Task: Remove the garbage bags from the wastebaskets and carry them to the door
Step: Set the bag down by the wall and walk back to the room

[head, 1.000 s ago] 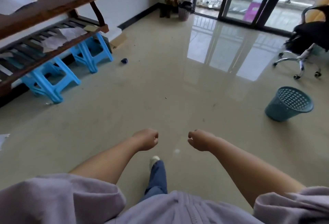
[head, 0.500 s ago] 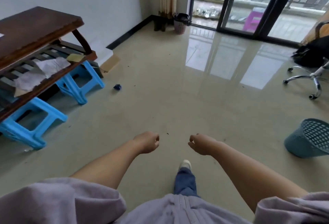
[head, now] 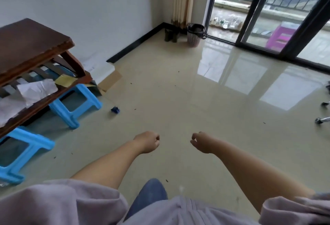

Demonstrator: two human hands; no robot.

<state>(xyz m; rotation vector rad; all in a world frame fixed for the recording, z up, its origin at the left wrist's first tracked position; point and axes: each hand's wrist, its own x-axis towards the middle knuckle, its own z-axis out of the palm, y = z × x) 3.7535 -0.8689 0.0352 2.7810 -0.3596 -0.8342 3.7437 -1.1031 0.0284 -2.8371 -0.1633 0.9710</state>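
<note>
A pale lattice wastebasket (head: 193,39) stands in the far corner beside the glass sliding door (head: 253,19). A black garbage bag (head: 196,28) lines it and folds over its rim. My left hand (head: 147,142) hovers over the floor, curled into a fist with nothing in it. My right hand (head: 201,142) is level with it, a hand's width away, its fingers loosely curled and empty. Both hands are far from the basket.
A dark wooden rack (head: 34,49) resting on blue plastic stools (head: 75,105) lines the left wall, with papers on its lower shelf. A small blue scrap (head: 115,109) lies on the floor. Chair casters (head: 322,119) show at the right edge. Dark boots (head: 171,35) stand near the basket.
The view has moved forward and lifted toward the far corner. The teal basket on the right has dropped out of view. My right fingers have loosened slightly.
</note>
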